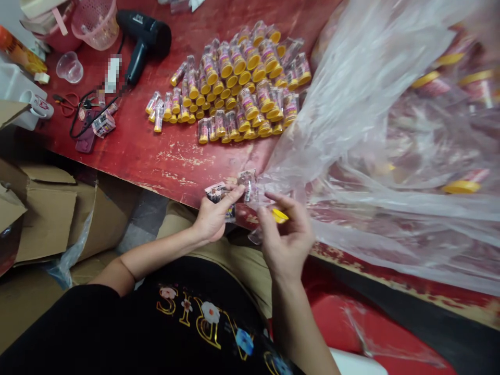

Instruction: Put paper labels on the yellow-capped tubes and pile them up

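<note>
Several opened cardboard boxes [50, 219] are seen at the far left, below the level of the tabletop and well apart from the grip. Farther up the red table [175, 164], ahead and to the left of the grip, are placed a pink basket [96, 26] and, to its right, a dark hair dryer [142, 39].

The left hand [211, 213] is closed on a small bunch of printed pieces [216, 191]; by its thumb a clear printed sleeve [247, 191] is pinned, the transparent part being extended toward the opposite hand. Directly ahead of the grip, past a strip of worn tabletop, yellow-capped tubes [248, 104] are massed. Just right of the sleeve, a yellow cap [279, 215] is clasped within the curled fingers of the right hand [291, 239]; whether a tube is joined to it cannot be told. Contact between the fingertips and the sleeve is likewise unclear.

To the right of the grip, a large clear plastic bag [351, 120] is spread, through which bagged tubes [463, 186] can be made out.

The step in hand is judged to be the fitting of the sleeve to a capped piece. For the next move, a parted sleeve mouth, a steady left thumb and close alignment of the cap would be required, since thin film may be easily crumpled.
</note>
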`<state>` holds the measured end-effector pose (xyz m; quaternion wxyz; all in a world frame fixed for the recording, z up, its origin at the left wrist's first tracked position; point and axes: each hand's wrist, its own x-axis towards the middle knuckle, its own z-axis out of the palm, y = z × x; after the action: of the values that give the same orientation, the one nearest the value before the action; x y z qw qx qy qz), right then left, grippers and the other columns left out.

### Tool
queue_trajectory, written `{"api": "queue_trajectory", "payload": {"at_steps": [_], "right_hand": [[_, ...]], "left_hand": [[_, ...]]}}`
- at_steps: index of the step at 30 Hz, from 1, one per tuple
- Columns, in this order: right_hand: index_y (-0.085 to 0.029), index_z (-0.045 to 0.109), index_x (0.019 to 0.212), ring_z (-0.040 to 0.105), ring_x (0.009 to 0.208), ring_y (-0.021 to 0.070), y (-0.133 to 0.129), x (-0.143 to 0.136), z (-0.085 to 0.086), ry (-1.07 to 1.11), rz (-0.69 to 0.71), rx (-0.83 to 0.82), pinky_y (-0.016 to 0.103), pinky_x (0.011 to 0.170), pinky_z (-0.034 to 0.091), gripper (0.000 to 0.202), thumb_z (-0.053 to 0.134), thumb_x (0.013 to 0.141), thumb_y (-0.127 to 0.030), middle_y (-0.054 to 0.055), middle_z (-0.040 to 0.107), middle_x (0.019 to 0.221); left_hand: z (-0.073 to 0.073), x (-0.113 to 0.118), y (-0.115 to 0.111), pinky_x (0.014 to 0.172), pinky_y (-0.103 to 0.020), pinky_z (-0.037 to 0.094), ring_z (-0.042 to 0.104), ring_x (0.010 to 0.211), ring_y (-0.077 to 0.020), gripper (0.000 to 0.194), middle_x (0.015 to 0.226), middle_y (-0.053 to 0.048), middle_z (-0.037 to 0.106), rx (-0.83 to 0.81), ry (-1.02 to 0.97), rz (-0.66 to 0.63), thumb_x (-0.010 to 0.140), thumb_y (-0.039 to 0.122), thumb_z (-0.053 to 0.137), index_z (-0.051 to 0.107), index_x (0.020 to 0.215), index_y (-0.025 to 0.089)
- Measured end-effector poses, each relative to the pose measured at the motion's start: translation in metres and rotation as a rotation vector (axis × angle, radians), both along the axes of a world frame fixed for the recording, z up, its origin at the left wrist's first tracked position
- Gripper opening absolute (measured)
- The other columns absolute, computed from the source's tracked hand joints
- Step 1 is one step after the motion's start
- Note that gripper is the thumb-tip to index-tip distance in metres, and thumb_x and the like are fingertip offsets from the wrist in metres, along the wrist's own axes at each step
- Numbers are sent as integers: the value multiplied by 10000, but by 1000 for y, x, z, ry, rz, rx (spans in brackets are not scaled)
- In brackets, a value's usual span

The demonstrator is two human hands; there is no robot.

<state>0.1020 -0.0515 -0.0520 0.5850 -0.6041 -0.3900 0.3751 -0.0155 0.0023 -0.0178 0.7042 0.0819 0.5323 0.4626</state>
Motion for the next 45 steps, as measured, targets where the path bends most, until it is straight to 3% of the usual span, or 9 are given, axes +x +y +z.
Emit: {"api": "queue_trajectory", "payload": {"at_steps": [2, 8, 13, 20, 27, 33, 38, 42, 45], "right_hand": [[-201, 742, 910, 595, 767, 142, 8, -4, 0, -183, -1, 46, 275, 698, 474, 151, 762, 916, -351, 2, 635, 816], [-206, 666, 820, 543, 703, 131, 17, 7, 6, -166, 123, 99, 281, 679, 420, 211, 671, 985, -336, -13, 600, 763], [-220, 679, 845, 533, 725, 155, 16, 19, 16, -414, 205, 150, 310, 697, 428, 195, 704, 974, -364, 4, 595, 782], [-260, 637, 1035, 520, 682, 151, 0, 19, 8, 188, -15, 77, 304, 642, 431, 338, 632, 1003, -597, 5, 582, 888], [-228, 778, 1102, 566, 725, 147, 5, 3, 4, -350, 48, 83, 304, 704, 497, 194, 677, 985, -344, 10, 630, 842], [-251, 793, 933, 591, 750, 169, 9, 12, 1, -590, 63, 205, 322, 710, 506, 63, 746, 932, -293, 23, 611, 807], [-242, 794, 994, 562, 711, 160, 9, 8, 1, -479, 83, 121, 321, 683, 488, 154, 737, 936, -373, 19, 623, 807], [-222, 722, 830, 542, 720, 163, 11, 3, -3, -410, -29, 90, 319, 680, 455, 239, 714, 939, -435, 8, 581, 752], [-218, 638, 831, 532, 732, 152, 8, 6, -4, -186, -53, -36, 312, 706, 452, 357, 713, 939, -549, -6, 580, 776]], "left_hand": [[-1, 0, -3, 572, -217, 479, 603, 620, -80, 415, 771, 41, 688, 3, -9, -13, 651, 328, 1006, 686, 848, 153], [-1, -3, -4, 514, -218, 420, 618, 610, -95, 487, 763, 11, 690, 12, -60, -128, 681, 479, 986, 688, 890, 156], [2, -5, 6, 507, -191, 365, 614, 633, -67, 467, 787, 19, 714, 23, 18, -142, 594, 345, 1033, 693, 847, 149], [2, -7, 10, 596, -219, 458, 765, 819, -175, 309, 963, -68, 806, -96, -37, -104, 755, 284, 946, 752, 942, 134], [1, 2, -6, 634, -237, 511, 662, 675, -107, 443, 846, -12, 768, 6, -52, -57, 601, 319, 1027, 749, 897, 141], [-2, -1, -3, 548, -215, 438, 616, 627, -78, 398, 804, -2, 745, -7, 51, -32, 680, 402, 979, 755, 878, 139], [2, -2, 1, 532, -217, 416, 607, 619, -74, 385, 765, 20, 716, -35, -24, -37, 646, 335, 1002, 745, 853, 139], [4, 2, 3, 557, -218, 413, 584, 610, -70, 441, 713, 43, 673, -37, -10, -17, 586, 341, 1043, 686, 762, 151], [4, 1, 6, 568, -219, 408, 560, 600, -64, 478, 695, 60, 647, -41, 31, 62, 559, 340, 1058, 657, 743, 157]]}}
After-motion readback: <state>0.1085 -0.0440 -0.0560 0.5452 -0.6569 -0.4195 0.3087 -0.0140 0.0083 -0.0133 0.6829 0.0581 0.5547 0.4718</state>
